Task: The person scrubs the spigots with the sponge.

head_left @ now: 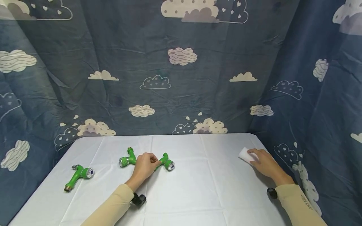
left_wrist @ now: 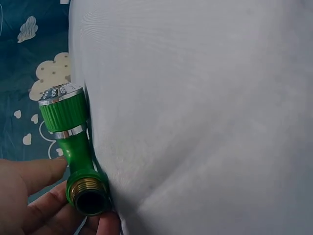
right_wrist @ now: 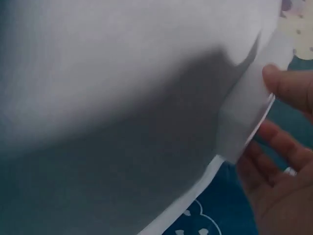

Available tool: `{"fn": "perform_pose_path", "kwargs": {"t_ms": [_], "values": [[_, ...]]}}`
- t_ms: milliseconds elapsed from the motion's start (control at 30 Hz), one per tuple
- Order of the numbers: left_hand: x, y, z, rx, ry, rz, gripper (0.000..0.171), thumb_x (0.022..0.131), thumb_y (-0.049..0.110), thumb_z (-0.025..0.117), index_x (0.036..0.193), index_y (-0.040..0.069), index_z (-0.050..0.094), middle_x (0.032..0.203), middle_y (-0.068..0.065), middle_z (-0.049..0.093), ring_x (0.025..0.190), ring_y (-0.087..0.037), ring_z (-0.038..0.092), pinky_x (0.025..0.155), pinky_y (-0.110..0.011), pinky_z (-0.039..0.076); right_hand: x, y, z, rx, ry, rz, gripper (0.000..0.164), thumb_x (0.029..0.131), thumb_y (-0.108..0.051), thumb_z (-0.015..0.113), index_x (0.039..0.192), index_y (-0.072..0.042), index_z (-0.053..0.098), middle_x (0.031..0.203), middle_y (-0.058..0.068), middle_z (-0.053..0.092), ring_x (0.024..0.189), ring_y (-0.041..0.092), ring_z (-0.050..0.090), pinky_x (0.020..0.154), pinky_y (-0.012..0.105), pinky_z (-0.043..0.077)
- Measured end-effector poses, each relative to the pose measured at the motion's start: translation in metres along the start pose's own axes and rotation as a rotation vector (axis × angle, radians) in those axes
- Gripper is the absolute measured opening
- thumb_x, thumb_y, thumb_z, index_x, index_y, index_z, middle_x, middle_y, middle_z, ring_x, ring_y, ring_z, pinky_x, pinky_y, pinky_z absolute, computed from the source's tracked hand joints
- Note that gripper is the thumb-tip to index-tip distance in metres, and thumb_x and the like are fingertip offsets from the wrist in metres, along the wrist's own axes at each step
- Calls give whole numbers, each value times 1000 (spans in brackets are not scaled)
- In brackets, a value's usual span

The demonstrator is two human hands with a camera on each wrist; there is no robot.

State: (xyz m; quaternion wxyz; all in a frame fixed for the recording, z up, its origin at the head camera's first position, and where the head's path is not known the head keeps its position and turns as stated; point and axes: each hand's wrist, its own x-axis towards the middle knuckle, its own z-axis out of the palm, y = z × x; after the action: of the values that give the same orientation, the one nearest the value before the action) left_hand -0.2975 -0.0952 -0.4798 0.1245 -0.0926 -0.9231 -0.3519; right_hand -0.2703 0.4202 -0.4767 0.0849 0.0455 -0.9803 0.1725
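Observation:
My left hand pinches a green tap by its lower end, over the middle of the table. In the left wrist view a green tap shows a ribbed knob with a silver rim and a brass threaded end, thumb on one side and fingers behind. A second green tap lies just left of this hand, partly behind it. Farther left lies a third green tap. At the table's right side my right hand holds a white rectangular pad between thumb and fingers.
A white cloth with fold lines covers the table. Dark blue curtains with cloud prints hang behind it and along both sides. The right hand is close to the table's right edge.

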Motion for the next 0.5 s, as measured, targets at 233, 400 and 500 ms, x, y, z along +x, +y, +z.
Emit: {"fn": "perform_pose_path", "kwargs": {"t_ms": [233,400,500], "values": [[-8,1,-12,20,-6,0,13,96,20,81,92,8,78,88,-7,80,83,-21,73,77,-40,62,-2,-10,1,-8,-44,-46,58,96,-8,76,149,1,54,143,41,54,129,63,55,103,79,49],[-36,9,-51,113,13,83,40,100,26,77,132,2,71,132,-25,73,122,-44,70,103,-61,58,-28,-63,-13,-72,44,-85,63,102,-23,73,155,-1,48,154,46,43,140,71,41,109,86,38],[-54,10,-83,256,33,96,64,101,35,77,154,8,56,156,-31,53,144,-54,52,115,-74,44,-48,-108,-22,-91,81,-70,67,104,-32,71,161,-9,43,160,46,33,146,75,28,112,90,28]]}}
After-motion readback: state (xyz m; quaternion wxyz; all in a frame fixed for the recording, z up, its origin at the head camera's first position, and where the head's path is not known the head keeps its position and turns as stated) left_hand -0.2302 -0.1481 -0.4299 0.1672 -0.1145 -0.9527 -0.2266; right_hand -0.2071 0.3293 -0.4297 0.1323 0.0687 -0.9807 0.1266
